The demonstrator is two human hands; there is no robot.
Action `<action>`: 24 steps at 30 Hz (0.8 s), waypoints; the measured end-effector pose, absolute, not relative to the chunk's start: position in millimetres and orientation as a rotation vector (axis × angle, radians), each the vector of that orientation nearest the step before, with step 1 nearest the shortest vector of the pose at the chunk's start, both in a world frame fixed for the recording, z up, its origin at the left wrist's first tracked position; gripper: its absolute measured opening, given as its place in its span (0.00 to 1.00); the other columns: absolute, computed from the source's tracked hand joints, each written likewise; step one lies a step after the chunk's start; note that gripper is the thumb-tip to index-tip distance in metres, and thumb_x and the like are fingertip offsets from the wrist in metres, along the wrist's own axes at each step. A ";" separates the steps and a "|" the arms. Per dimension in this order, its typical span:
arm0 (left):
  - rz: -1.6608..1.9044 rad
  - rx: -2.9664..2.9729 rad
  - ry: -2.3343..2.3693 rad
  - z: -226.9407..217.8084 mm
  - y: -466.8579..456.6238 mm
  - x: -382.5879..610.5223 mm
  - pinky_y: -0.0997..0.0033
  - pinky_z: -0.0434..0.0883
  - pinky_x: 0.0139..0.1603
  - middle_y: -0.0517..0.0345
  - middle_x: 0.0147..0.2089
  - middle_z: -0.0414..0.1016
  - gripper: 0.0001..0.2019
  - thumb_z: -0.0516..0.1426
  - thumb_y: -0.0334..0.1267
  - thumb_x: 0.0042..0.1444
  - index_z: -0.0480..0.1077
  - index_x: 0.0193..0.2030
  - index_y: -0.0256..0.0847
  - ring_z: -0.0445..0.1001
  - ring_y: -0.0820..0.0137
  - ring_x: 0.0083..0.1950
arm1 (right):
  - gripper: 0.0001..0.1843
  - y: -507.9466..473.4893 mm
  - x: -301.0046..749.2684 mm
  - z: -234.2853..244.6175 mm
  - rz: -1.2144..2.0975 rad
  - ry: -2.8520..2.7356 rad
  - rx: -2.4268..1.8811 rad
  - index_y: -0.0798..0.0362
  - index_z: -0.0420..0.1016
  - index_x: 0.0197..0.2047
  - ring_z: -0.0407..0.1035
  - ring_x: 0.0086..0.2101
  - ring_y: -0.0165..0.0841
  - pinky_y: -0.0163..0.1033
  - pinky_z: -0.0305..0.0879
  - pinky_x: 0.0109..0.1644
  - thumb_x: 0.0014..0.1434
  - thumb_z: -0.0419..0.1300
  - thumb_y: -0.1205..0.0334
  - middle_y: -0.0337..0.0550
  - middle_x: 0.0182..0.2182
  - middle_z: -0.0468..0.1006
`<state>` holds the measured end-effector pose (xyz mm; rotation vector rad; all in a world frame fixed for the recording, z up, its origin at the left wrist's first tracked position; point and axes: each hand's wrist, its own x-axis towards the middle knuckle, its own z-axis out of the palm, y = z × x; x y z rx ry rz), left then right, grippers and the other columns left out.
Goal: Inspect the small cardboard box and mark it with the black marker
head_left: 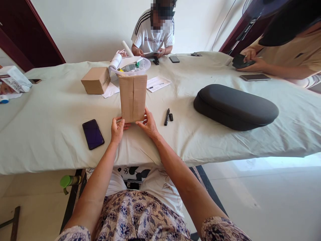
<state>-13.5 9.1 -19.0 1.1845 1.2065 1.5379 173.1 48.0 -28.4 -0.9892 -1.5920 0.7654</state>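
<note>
A brown cardboard box point(133, 97) with a seam down its near face stands upright over the table, held at its lower end between both hands. My left hand point(117, 130) grips the lower left corner, its thumb on the near face and its other fingers partly hidden under the box. On the lower right side, my right hand point(149, 124) has its thumb along the bottom edge and its fingers behind the side. An uncapped black marker point(167, 117) and its cap point(171, 117) lie to the right. Left of my hands rests a dark phone point(93, 134).
A second cardboard box point(95, 80) sits beside a plastic basin point(147, 66) of odds and ends. Printed paper point(159, 83) lies behind the held box. A large black case point(235, 107) occupies the right side. Two people sit across the cloth-covered table point(50, 134).
</note>
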 end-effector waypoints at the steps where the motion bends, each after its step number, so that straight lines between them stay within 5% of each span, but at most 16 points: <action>1: 1.534 1.266 1.281 -17.6 7.0 -12.4 0.67 0.75 0.33 0.55 0.35 0.78 0.27 0.61 0.62 0.55 0.64 0.49 0.43 0.79 0.67 0.30 | 0.51 46.9 172.4 -28.1 0.732 -1.595 -1.005 0.41 0.53 0.74 0.70 0.38 0.34 0.36 0.70 0.30 0.52 0.71 0.47 0.47 0.50 0.69; 10: 1.580 1.726 1.787 -15.1 2.8 -11.5 0.56 0.73 0.52 0.47 0.49 0.72 0.32 0.70 0.58 0.45 0.65 0.47 0.41 0.74 0.55 0.54 | 0.48 41.5 164.0 -29.4 0.614 -1.598 -1.032 0.42 0.57 0.72 0.69 0.35 0.33 0.38 0.71 0.32 0.52 0.71 0.48 0.44 0.47 0.71; 19: 1.600 1.437 1.520 -20.1 5.4 -12.2 0.58 0.75 0.51 0.46 0.51 0.76 0.29 0.67 0.54 0.50 0.64 0.52 0.41 0.79 0.59 0.49 | 0.32 34.5 165.7 -20.5 0.570 -1.595 -0.908 0.39 0.66 0.67 0.69 0.33 0.30 0.38 0.72 0.34 0.61 0.63 0.45 0.46 0.50 0.72; 24: 1.616 1.441 1.424 -19.0 4.0 -10.0 0.57 0.73 0.54 0.45 0.52 0.77 0.35 0.64 0.55 0.54 0.58 0.62 0.43 0.79 0.59 0.51 | 0.26 29.9 164.5 -16.2 0.503 -1.575 -0.871 0.41 0.72 0.63 0.67 0.29 0.27 0.39 0.72 0.34 0.64 0.59 0.43 0.46 0.49 0.71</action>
